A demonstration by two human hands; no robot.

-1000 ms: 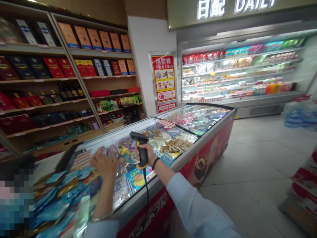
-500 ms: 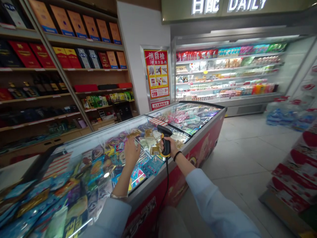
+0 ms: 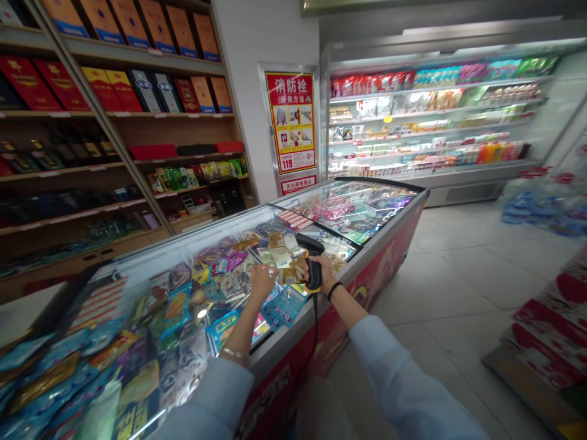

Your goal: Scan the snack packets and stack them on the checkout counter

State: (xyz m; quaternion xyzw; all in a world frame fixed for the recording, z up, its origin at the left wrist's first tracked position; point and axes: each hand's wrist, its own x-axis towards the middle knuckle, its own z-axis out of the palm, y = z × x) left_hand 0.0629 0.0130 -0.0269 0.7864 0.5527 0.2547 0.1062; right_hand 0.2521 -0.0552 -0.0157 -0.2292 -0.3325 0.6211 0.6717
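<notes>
I have the right hand (image 3: 324, 274) wrapped round the barcode scanner (image 3: 313, 276), handle upright by the chest freezer's near rim (image 3: 385, 234), while the left hand (image 3: 263, 282), fingers half curled, its hold unclear to me, hangs over wrapped packets (image 3: 285, 307), with open floor (image 3: 440, 269) to the right.

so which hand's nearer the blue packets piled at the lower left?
Left. The left hand is apart from the blue packets, up and right of them over the freezer; the right hand is farther right, gripping the scanner.
</notes>
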